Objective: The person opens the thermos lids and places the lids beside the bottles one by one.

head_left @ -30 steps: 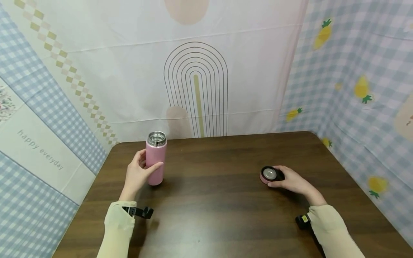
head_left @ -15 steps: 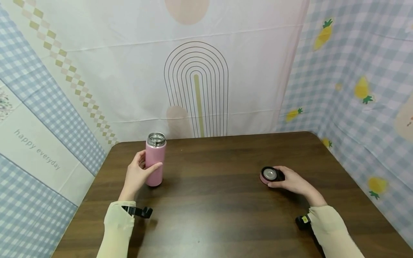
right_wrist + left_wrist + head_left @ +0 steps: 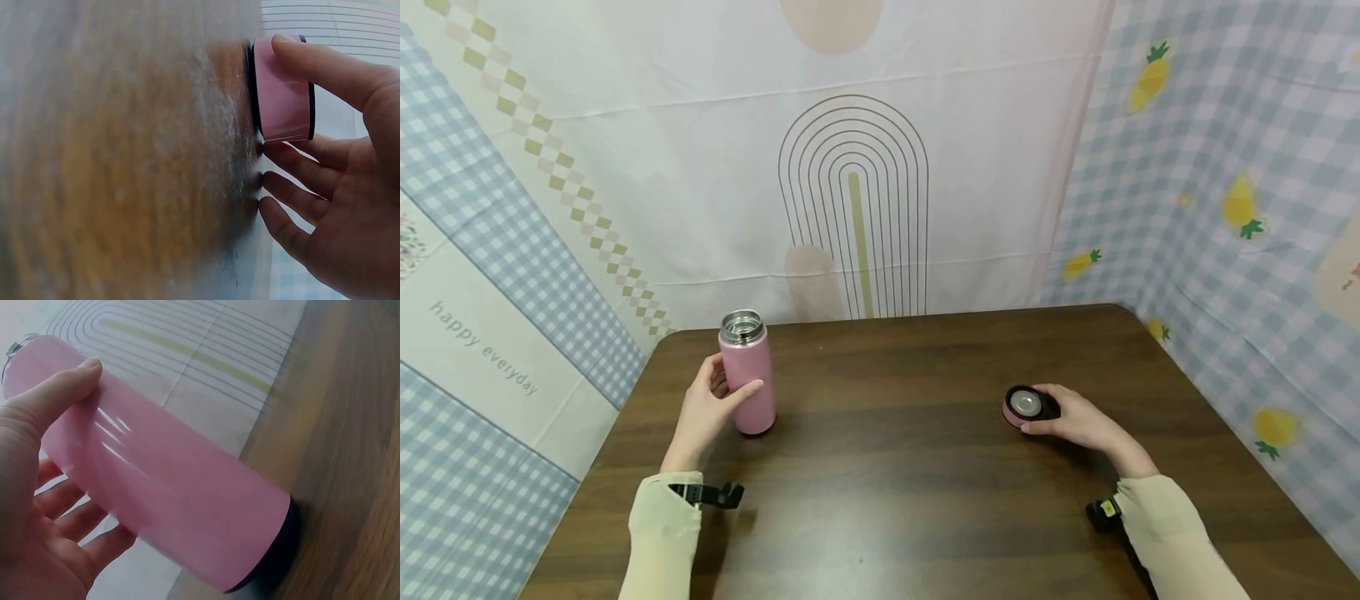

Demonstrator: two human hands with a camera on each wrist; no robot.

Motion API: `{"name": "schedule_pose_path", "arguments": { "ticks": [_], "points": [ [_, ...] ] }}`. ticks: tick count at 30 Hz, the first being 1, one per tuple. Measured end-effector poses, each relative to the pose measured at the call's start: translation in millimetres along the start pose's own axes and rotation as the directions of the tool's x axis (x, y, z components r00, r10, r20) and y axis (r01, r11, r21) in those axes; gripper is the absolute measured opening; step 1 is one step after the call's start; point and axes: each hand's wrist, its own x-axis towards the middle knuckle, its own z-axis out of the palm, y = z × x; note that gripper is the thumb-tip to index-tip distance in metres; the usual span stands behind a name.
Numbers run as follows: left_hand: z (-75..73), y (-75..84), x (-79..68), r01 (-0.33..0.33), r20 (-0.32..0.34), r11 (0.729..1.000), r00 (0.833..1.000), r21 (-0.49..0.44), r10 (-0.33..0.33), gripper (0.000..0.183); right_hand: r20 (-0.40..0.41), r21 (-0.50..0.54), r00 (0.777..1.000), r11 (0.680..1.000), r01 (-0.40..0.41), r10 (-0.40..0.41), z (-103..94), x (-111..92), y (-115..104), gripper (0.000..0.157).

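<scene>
A pink insulated bottle (image 3: 749, 379) with a bare steel mouth leans slightly to the left at the table's left side. My left hand (image 3: 702, 414) grips it from the left, thumb across the front and fingers behind. In the left wrist view its dark base (image 3: 272, 556) is close to the wood; whether it touches is unclear. At the right, the pink and black bottle lid (image 3: 1022, 406) lies with its silvery inside facing up. My right hand (image 3: 1078, 421) holds the lid between thumb and fingers. The right wrist view shows fingertips (image 3: 269, 181) down at the table surface.
The dark wooden table (image 3: 880, 467) spreads between both hands. Behind it hangs a white patterned cloth (image 3: 985, 192); blue checked cloth (image 3: 1247, 275) covers the right side. Each wrist wears a black camera strap, such as the left one (image 3: 707, 493).
My left hand has shifted a little to the left, and the bottle's top has tipped left with it. The right hand and the lid have stayed in place.
</scene>
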Motion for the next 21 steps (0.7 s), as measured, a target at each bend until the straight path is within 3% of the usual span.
{"name": "schedule_pose_path", "arguments": {
  "ticks": [4, 12, 16, 21],
  "points": [
    [-7.3, 0.7, -5.2, 0.008, -0.014, 1.000, 1.000, -0.004, -0.008, 0.070, -0.004, 0.001, 1.000, 1.000, 0.004, -0.004, 0.2, 1, -1, 0.084],
    [-13.8, -28.7, 0.5, -0.031, -0.009, 0.998, 0.999, -0.053, 0.031, 0.068, -0.011, 0.006, 1.000, 1.000, 0.011, -0.011, -0.5, 3, -1, 0.084],
    [-16.4, -31.1, -3.9, -0.012, 0.004, 0.996, 1.000, -0.085, 0.012, 0.073, -0.006, 0.009, 1.000, 1.000, 0.013, -0.013, 0.8, 3, -1, 0.085],
    [-17.6, -30.5, -7.7, 0.016, 0.043, 0.998, 0.999, -0.059, -0.013, 0.077, 0.003, -0.005, 1.000, 1.000, -0.015, 0.015, 2.7, 1, 2, 0.088]
  ]
}}
